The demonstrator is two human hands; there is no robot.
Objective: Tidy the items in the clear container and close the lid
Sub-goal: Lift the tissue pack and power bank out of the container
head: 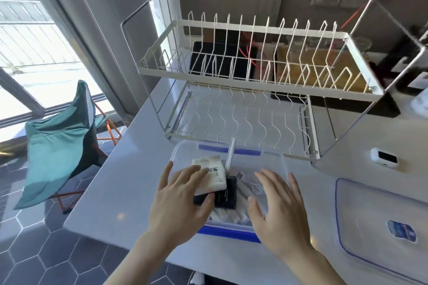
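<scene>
A clear container (273, 157) with blue clips sits on the white counter in front of me. Inside lie a white packet (214, 174), a black box (228, 194) under it, a white tube (231, 155) leaning upright, and several small white items and cables (243, 190). My left hand (179, 206) rests on the container's left side, fingers spread over the white packet and touching the black box. My right hand (281, 213) hovers open over the container's right side, holding nothing. The clear lid (370, 222) with a blue rim and label lies flat on the counter to the right.
A white two-tier wire dish rack (243, 76) stands just behind the container. A small white device (383, 158) lies at the right. The counter's edge (97, 190) drops at the left to a tiled floor with a teal folding chair (58, 146).
</scene>
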